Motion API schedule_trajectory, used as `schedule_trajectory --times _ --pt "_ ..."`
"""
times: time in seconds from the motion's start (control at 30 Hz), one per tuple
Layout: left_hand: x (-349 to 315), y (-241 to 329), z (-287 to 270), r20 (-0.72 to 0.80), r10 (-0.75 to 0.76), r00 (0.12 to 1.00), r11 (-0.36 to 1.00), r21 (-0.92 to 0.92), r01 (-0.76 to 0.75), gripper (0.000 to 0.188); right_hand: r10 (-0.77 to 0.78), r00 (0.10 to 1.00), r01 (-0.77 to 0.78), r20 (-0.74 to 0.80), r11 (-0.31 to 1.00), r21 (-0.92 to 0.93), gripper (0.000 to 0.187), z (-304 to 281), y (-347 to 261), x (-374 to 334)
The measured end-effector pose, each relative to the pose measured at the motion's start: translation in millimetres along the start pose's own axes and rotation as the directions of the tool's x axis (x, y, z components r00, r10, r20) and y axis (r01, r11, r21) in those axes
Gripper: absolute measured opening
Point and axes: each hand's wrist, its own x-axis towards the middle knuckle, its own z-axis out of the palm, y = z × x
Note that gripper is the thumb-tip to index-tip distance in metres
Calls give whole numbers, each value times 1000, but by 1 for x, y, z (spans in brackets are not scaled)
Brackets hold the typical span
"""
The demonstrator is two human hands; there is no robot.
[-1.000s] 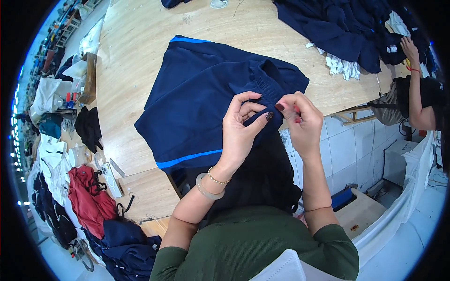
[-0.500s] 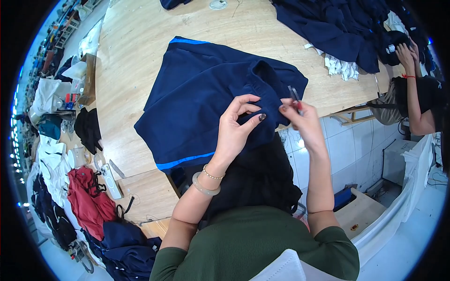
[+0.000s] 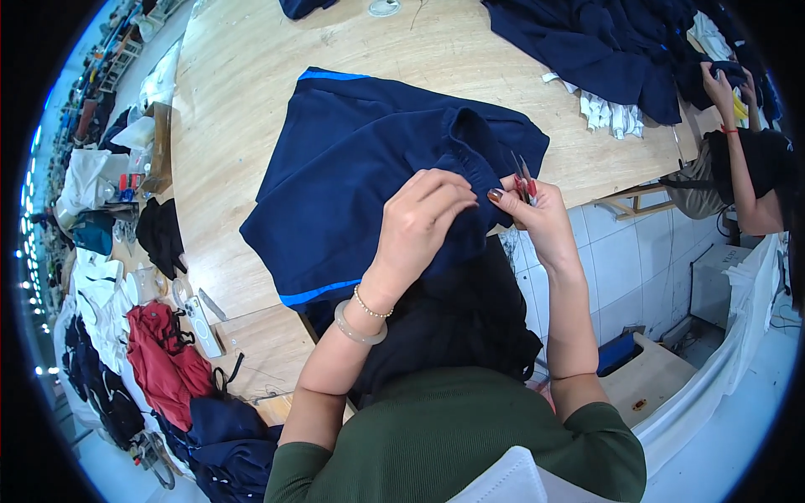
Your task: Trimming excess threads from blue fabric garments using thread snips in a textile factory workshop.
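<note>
A navy garment (image 3: 344,184) with a gathered elastic band (image 3: 471,155) and bright blue edging lies in front of me, partly hanging over the table's near edge. My left hand (image 3: 426,214) is over it beside the band, fingers closed together at the tips; whatever they pinch, if anything, is hidden. In my right hand (image 3: 541,220) is a small pair of scissors (image 3: 526,186) with red on the handles, blades pointing up and away. The right thumb and fingertips are at the band's right edge; whether they also grip the cloth I cannot tell.
The wooden table (image 3: 226,126) extends beyond the garment. A navy clothing heap (image 3: 587,50) covers its far right, near a co-worker's hands (image 3: 723,92). At left are a phone (image 3: 204,327), a red bag (image 3: 163,360) and piled clothes. Tiled floor (image 3: 625,260) shows at right.
My left hand's thumb and fingers, apart before, have closed together. The right hand, blurred earlier, is now steady with the scissors beside the band. The garment has barely moved.
</note>
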Motion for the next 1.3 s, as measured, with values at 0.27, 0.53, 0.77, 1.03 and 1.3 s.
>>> schedule_trajectory --times 0.27,0.53,0.77,1.03,1.3 --pt "-3 -1 11 20 -384 923 870 -326 369 6 -17 998 9 -62 991 -135 19 -10 -6 -6" --pt "-4 11 -3 168 -389 906 856 -299 423 15 225 973 -227 -53 973 -37 17 -21 11 -5" --pt "-3 7 16 142 -154 978 985 -53 163 9 137 988 -141 -66 989 -55 17 -11 7 -13" --pt "-8 4 26 115 -309 944 936 -138 323 2 -124 981 93 -151 976 -195 17 -27 6 -25" --pt "-8 5 26 68 -290 954 946 -132 297 4 -489 872 351 -33 670 -654 18 -13 -4 -35"
